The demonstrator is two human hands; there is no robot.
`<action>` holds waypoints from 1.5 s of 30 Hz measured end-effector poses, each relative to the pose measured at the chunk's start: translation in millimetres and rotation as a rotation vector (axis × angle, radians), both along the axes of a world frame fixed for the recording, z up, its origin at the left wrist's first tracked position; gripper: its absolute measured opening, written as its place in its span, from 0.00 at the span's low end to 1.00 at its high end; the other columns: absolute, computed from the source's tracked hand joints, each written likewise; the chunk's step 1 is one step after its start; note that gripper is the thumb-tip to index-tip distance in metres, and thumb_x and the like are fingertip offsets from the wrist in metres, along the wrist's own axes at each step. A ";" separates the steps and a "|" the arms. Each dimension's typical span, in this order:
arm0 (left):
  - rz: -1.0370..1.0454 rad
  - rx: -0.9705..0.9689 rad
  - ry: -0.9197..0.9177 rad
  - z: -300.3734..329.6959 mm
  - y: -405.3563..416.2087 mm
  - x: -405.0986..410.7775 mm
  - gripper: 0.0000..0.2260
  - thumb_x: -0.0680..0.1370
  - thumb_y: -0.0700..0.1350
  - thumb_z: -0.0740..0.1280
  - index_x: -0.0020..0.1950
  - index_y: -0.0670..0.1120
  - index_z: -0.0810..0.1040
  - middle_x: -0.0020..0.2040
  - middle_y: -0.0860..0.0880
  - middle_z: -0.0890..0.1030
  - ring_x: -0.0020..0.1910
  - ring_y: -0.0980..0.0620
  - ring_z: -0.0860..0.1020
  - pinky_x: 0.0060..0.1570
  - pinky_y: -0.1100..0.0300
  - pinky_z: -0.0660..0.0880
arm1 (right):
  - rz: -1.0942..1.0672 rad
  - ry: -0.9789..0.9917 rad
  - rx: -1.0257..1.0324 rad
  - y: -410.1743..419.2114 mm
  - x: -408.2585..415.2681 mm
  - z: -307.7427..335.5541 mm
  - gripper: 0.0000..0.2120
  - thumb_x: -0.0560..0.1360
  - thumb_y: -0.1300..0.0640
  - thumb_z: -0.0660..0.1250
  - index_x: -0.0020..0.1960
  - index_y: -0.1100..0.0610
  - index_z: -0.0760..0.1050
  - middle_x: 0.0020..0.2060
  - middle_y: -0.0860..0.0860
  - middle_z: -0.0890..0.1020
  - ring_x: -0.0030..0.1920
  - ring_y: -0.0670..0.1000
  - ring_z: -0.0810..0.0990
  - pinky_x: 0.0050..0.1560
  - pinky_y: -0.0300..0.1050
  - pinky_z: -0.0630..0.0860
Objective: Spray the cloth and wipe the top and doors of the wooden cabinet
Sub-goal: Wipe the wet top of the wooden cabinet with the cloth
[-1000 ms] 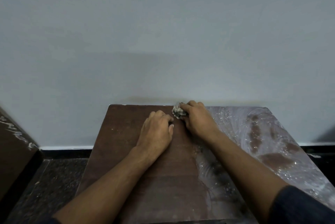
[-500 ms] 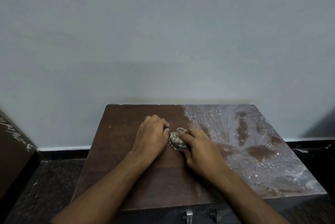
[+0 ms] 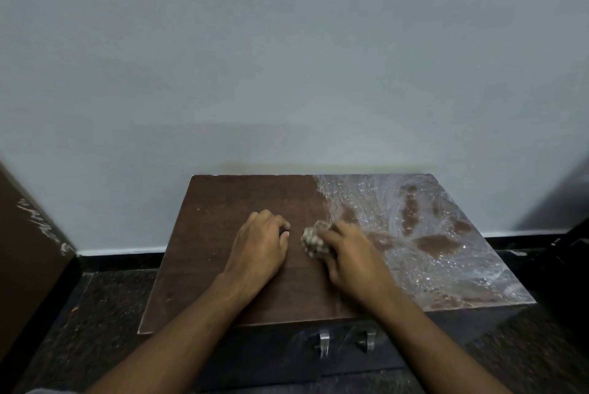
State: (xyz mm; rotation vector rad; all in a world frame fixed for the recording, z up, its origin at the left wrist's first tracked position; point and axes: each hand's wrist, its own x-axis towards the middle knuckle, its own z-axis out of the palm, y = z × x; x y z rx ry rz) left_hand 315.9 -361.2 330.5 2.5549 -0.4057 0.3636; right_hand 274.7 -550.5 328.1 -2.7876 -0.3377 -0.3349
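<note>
A small balled-up grey-white cloth (image 3: 314, 239) rests on the wooden cabinet top (image 3: 216, 234), held under the fingers of my right hand (image 3: 353, 261). My left hand (image 3: 259, 248) lies beside it on the dry brown left half, fingers curled, holding nothing. The right half of the top is wet and smeared with whitish foam (image 3: 424, 234), with dark finger streaks in it. Two metal door handles (image 3: 325, 344) show below the front edge. No spray bottle is in view.
A plain pale wall (image 3: 287, 59) stands right behind the cabinet. A brown board (image 3: 28, 250) leans at the left. Dark speckled floor (image 3: 95, 314) lies on both sides, and a dark object (image 3: 573, 250) sits at the right edge.
My right hand drew the cloth from the back edge of the top toward the middle. The view tilted, so the front edge and door handles now show. My left hand stayed put.
</note>
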 end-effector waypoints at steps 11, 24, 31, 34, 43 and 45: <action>-0.009 -0.090 -0.015 -3.9 7.6 -20.2 0.06 0.78 0.47 0.68 0.54 0.52 0.82 0.47 0.56 0.78 0.50 0.56 0.73 0.51 0.63 0.72 | 0.022 -0.040 -0.027 12.4 -25.0 -0.7 0.18 0.76 0.55 0.65 0.66 0.52 0.75 0.57 0.49 0.76 0.53 0.53 0.75 0.51 0.49 0.77; -0.026 -0.112 -0.027 -12.8 -1.6 -28.7 0.05 0.78 0.48 0.68 0.53 0.54 0.81 0.45 0.59 0.75 0.47 0.61 0.71 0.47 0.68 0.70 | -0.075 -0.008 0.080 15.1 -53.8 -4.1 0.19 0.78 0.55 0.63 0.69 0.49 0.74 0.60 0.47 0.74 0.57 0.51 0.72 0.54 0.47 0.75; -0.058 -0.127 0.000 -14.6 -8.5 -38.5 0.06 0.78 0.48 0.67 0.54 0.53 0.81 0.44 0.59 0.75 0.47 0.61 0.72 0.48 0.66 0.72 | -0.053 0.041 0.106 28.0 -96.9 -14.2 0.24 0.68 0.59 0.70 0.64 0.52 0.77 0.55 0.50 0.78 0.52 0.56 0.78 0.43 0.51 0.80; -0.058 -0.113 -0.004 -14.4 -9.1 -40.3 0.06 0.78 0.47 0.67 0.54 0.52 0.81 0.44 0.58 0.75 0.48 0.59 0.72 0.49 0.64 0.73 | -0.125 -0.008 0.087 27.3 -82.7 -11.7 0.22 0.73 0.60 0.68 0.67 0.51 0.76 0.59 0.49 0.77 0.55 0.54 0.75 0.51 0.50 0.78; -0.151 -0.103 0.015 -11.5 -21.1 -51.7 0.06 0.77 0.47 0.69 0.54 0.52 0.81 0.44 0.59 0.74 0.48 0.57 0.73 0.51 0.60 0.74 | -0.134 -0.006 0.112 17.5 -86.2 -4.7 0.21 0.76 0.59 0.67 0.69 0.50 0.74 0.60 0.47 0.76 0.56 0.50 0.72 0.55 0.49 0.76; -0.172 -0.084 0.012 -10.0 -23.2 -51.7 0.06 0.78 0.48 0.68 0.54 0.53 0.80 0.45 0.59 0.75 0.48 0.58 0.72 0.50 0.61 0.73 | -0.189 -0.018 0.109 16.8 -76.8 -0.7 0.20 0.78 0.58 0.65 0.69 0.50 0.73 0.61 0.48 0.75 0.57 0.50 0.72 0.57 0.48 0.75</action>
